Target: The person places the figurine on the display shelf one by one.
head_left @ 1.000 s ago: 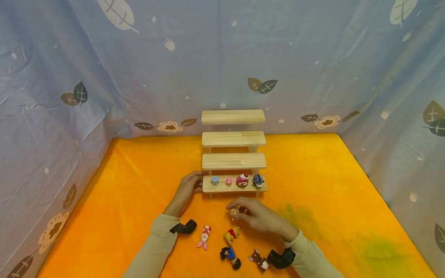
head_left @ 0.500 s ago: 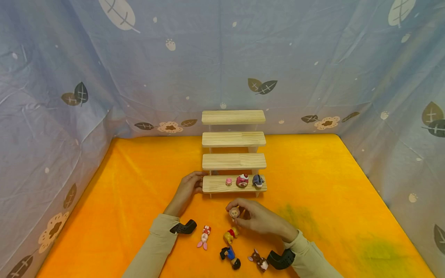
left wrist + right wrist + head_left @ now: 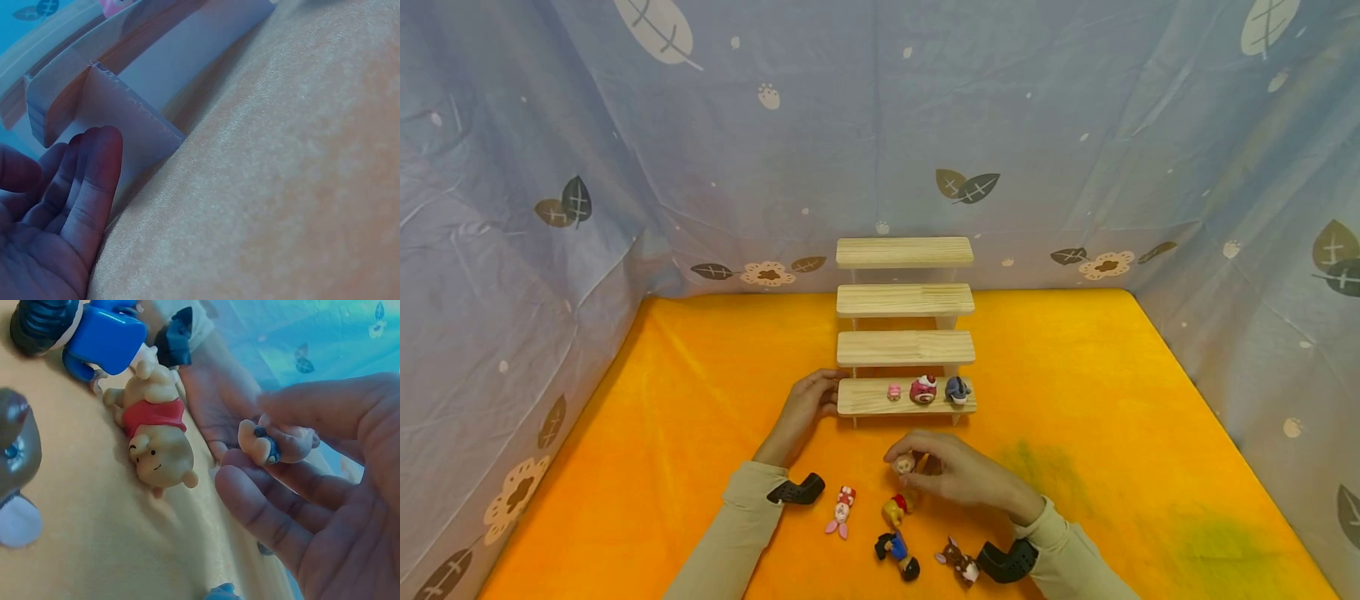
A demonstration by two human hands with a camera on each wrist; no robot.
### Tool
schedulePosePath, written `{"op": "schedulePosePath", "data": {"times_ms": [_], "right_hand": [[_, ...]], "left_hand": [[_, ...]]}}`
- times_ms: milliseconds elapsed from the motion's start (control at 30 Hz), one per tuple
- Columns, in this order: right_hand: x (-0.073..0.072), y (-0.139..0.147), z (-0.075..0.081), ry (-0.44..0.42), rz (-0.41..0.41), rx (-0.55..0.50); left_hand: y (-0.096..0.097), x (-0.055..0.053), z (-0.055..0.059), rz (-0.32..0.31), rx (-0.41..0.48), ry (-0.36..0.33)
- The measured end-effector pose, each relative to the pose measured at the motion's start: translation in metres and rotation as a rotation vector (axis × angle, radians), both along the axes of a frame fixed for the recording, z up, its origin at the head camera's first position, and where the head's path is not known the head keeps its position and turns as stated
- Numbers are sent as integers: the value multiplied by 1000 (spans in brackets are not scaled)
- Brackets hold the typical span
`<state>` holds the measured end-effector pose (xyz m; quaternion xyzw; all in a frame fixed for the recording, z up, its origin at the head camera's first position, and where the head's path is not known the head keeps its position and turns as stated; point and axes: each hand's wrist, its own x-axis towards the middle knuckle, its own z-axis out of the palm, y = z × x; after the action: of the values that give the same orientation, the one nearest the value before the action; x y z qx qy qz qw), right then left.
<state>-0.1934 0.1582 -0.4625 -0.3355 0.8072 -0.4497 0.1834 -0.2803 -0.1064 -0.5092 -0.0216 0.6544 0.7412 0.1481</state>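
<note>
My left hand [image 3: 805, 408] rests at the left end of a four-step wooden display stand [image 3: 868, 400]; its fingers [image 3: 103, 162] lie fairly straight beside the white side support [image 3: 119, 112]. On the bottom step stand a small pink figurine [image 3: 893, 392], a dark-red one with a white top [image 3: 922, 391] and a grey-blue donkey figurine [image 3: 957, 391]. In front of the stand, my right hand [image 3: 958, 468] pinches a small tan figurine [image 3: 290, 442] between thumb and fingers, above the cloth. Part of that figurine is hidden by the fingers.
On the orange cloth [image 3: 715, 350] lie a Winnie-the-Pooh figurine [image 3: 895, 509], a pink-eared rabbit figurine [image 3: 842, 510], a blue-shirted figure [image 3: 897, 556] and a brown figurine [image 3: 958, 562]. A patterned blue-grey curtain [image 3: 880, 125] encloses the back and sides.
A light-blue figurine at the left of the bottom step has gone from the step. The tan figurine has turned in my right fingers. My left hand stays put.
</note>
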Motion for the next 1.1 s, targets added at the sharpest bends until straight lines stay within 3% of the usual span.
{"op": "schedulePosePath", "data": {"times_ms": [300, 500, 867, 1100], "right_hand": [[2, -2, 3, -47, -25, -12], [3, -1, 5, 19, -19, -23], [2, 1, 33, 27, -23, -11], [-2, 3, 47, 145, -64, -29]], "left_hand": [[0, 0, 1, 12, 4, 1], [0, 0, 1, -8, -1, 4], [0, 0, -1, 3, 11, 5], [-1, -1, -5, -3, 8, 8]]}}
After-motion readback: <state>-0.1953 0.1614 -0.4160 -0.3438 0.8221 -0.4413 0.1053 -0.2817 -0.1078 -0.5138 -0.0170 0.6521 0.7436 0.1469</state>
